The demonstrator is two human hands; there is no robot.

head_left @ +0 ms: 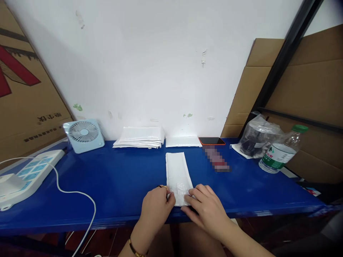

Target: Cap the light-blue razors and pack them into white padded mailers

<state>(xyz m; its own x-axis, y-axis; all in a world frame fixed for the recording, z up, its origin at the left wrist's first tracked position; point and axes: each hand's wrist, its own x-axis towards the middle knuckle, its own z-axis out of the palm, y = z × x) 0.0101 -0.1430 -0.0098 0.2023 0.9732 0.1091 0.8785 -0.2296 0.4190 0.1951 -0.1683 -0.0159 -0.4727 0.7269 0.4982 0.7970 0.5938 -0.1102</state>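
Note:
A narrow white padded envelope [177, 169] lies lengthwise on the blue table, its near end wrinkled and shiny like clear film or tape. At its lower left edge, my left hand [157, 205] pinches the border between thumb and curled fingers. My right hand [205, 207] rests at the lower right edge, fingers bent and fingertips on the envelope, thumb apart below the near corner. A stack of similar white envelopes [140, 136] sits against the wall, and beside it lies a single flat white envelope [183, 141].
A blue fan [84, 134] and a white power strip [34, 175] with a trailing cable stand on the left. Rightward are an orange-edged phone [212, 141], a blurred-out flat item [216, 159], a bagged dark object [254, 139] and a green-capped bottle [281, 153]. The blue table [120, 178] meets the wall.

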